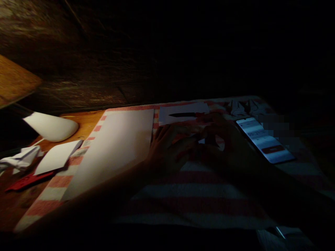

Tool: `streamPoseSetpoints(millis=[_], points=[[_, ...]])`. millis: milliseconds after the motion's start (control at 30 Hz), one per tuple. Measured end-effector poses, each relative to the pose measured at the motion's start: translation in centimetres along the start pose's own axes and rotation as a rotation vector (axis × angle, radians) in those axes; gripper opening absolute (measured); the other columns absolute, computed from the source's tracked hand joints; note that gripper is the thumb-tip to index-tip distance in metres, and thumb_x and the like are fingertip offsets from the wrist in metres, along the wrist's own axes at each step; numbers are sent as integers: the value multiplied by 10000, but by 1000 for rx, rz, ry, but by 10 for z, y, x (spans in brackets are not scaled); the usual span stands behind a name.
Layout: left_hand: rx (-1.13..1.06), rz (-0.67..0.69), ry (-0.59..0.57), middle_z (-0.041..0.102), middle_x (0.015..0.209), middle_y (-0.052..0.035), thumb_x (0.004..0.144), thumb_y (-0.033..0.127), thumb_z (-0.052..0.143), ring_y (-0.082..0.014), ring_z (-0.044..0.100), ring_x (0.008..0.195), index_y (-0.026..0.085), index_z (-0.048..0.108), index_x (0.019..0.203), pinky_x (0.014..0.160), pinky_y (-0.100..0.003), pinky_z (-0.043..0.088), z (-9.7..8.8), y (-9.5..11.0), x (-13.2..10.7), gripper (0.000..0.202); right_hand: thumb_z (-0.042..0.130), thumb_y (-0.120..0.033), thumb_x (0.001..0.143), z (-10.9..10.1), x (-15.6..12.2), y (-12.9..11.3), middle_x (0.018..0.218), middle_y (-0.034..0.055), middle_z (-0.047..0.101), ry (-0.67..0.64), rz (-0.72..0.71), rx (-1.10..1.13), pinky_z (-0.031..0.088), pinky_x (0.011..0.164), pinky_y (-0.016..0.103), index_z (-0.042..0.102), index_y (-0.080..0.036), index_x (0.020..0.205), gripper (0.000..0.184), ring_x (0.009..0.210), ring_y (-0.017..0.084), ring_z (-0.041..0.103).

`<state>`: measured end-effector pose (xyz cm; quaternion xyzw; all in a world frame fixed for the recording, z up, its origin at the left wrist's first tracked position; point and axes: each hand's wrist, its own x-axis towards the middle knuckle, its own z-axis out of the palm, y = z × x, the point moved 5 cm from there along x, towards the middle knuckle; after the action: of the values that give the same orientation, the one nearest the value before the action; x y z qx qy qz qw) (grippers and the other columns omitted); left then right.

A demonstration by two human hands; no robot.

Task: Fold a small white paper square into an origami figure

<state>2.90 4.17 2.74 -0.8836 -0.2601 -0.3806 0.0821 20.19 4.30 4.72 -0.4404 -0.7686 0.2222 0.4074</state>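
Red-and-white striped cloth (193,195) covers a dimly lit wooden table (86,120), where a lit phone (265,140) lies face up. Just left of the phone, a person's right hand (230,148) and left hand (170,148) come together, fingers curled toward one another over a small pale scrap (201,141) that sits on the cloth between their fingertips. It is too dark to tell whether either hand is pinching the scrap or only resting against it.

Farther left of the phone, beyond the left hand, lies a large white sheet (117,146). Behind the hands, up and to the left of the phone, a smaller sheet (167,120) carries a dark, slim pointed tool (183,114). Well to the left of the phone, off the cloth, are a white rounded lamp (51,127), a small white card (59,157), a crumpled paper (21,158) and a flat red item (26,181).
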Motion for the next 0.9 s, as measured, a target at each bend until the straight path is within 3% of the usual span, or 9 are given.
streamPoseSetpoints(millis=[167,500,667,900], points=[[172,66,82,710,1034,-67,890,221,712,-227,627,971,216,689,1138,865,-382,454,-5,4,2,249,666,-232,796,0,-4,-5,1313,154,559,25,-133,-158,477,1000,536,736,-161,951,184,1270,374,532],[232,114,98,786,976,-9,913,241,698,-197,638,869,232,713,1014,834,-388,414,-7,11,8,102,630,-263,808,3,-8,-11,1298,139,580,105,-145,-211,454,986,532,723,-171,841,135,1234,373,546],[228,97,101,793,944,-3,914,292,720,-196,638,870,242,704,1094,847,-386,414,-7,11,5,188,612,-276,802,2,-11,-11,1318,122,580,118,-147,-210,452,991,536,728,-183,893,175,1233,370,541],[226,112,159,785,908,-1,894,220,736,-187,635,842,233,711,1111,813,-376,417,-11,10,6,219,660,-240,835,0,-7,-7,1230,119,619,111,-143,-142,469,948,477,743,-171,827,108,1172,319,588]])
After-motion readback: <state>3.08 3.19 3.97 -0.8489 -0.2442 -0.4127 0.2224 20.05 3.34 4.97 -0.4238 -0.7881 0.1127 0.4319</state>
